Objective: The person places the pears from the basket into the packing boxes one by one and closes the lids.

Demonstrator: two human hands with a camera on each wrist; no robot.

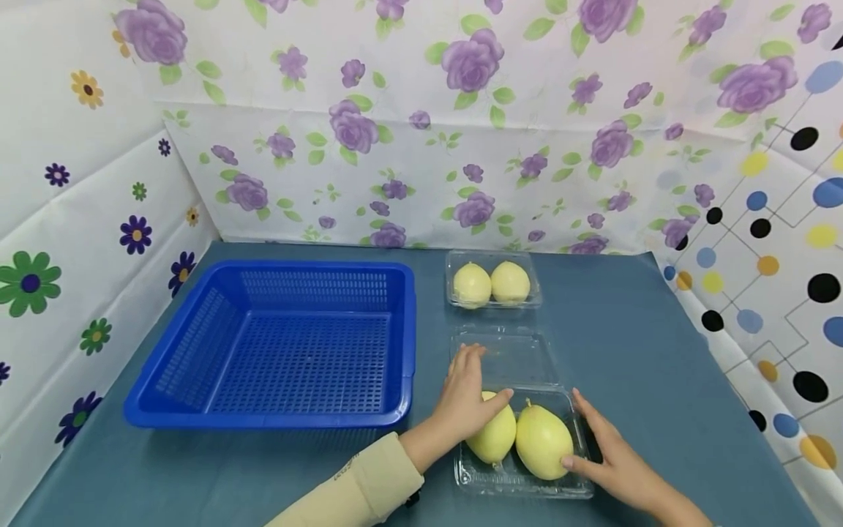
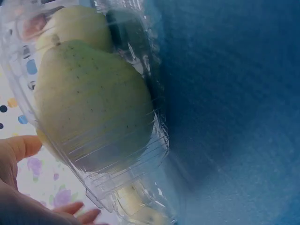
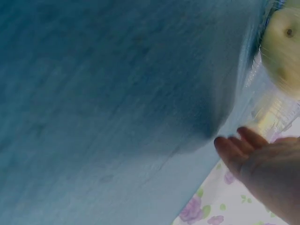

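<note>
A clear plastic clamshell box (image 1: 470, 479) lies at the front right with its lid (image 1: 516, 359) folded back. Two yellow pears sit side by side in it, the left pear (image 1: 495, 439) partly covered by my left hand (image 1: 463, 399). That hand reaches over the box's left side, fingers spread and thumb over the left pear's top. On the other side my right hand (image 1: 612, 457) is at the right wall, its thumb tip by the right pear (image 1: 544, 443); contact is unclear. In the left wrist view, a speckled pear (image 2: 93, 108) shows through the plastic wall.
A blue perforated basket (image 1: 263, 421) stands on the left of the blue-green table cover (image 1: 626, 322). Behind the lid, another clear box (image 1: 494, 300) holds two more yellow fruits (image 1: 510, 282). Floral sheets (image 1: 408, 146) hang around the table.
</note>
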